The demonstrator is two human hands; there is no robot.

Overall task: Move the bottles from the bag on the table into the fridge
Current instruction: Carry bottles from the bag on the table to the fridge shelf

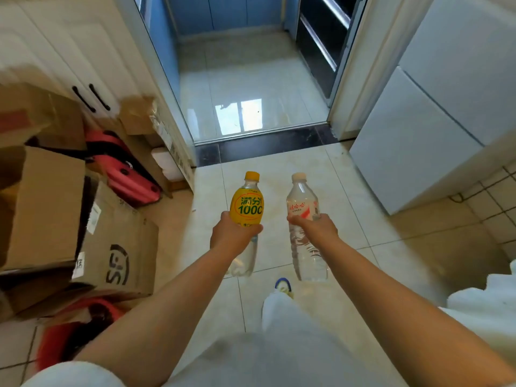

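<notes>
My left hand [233, 233] grips a clear bottle with a yellow label and orange cap [247, 203], held upright over the tiled floor. A clear water bottle with a white cap and red-and-white label [303, 201] stands upright in my right hand [315, 229]. Both bottles are held out in front of me at the middle of the view. The pale grey fridge [427, 129] stands at the right with its doors closed. The bag and the table are out of view.
Cardboard boxes [111, 247] and red items [122, 166] are stacked along the left wall under white cabinets [64, 51]. An open doorway [251, 88] with a dark threshold lies ahead. White bags [485, 308] sit at the lower right. My foot [283, 286] steps forward on the floor.
</notes>
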